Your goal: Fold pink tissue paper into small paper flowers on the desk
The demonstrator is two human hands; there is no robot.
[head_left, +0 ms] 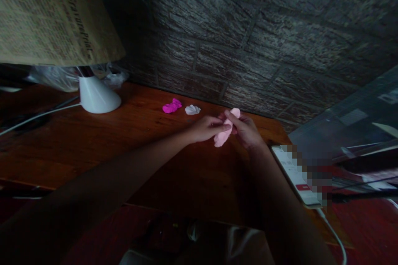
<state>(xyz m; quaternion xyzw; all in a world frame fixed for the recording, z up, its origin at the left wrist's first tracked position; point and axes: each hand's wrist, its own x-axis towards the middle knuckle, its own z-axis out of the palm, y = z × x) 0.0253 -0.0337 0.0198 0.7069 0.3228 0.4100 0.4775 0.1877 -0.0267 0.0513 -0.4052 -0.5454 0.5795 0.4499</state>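
A pale pink lump of soft modelling clay [222,137], long and uneven, is held above the wooden table between both hands. My left hand [205,129] grips its near side, thumb lying across the front. From the other side my right hand [247,129] pinches the upper part, its thumb pressed on the clay. Some fingers of both hands are hidden behind the lump. To the left, a bright magenta clay lump [172,106] and a smaller white clay lump [192,109] lie apart on the table toward the wall.
A lamp with a white cone base [98,95] and a printed paper shade [59,16] stands at the left, its cable running left. Behind the table [130,128] rises a brick-patterned wall [211,62]. A phone [294,174] with a cable lies at the right edge.
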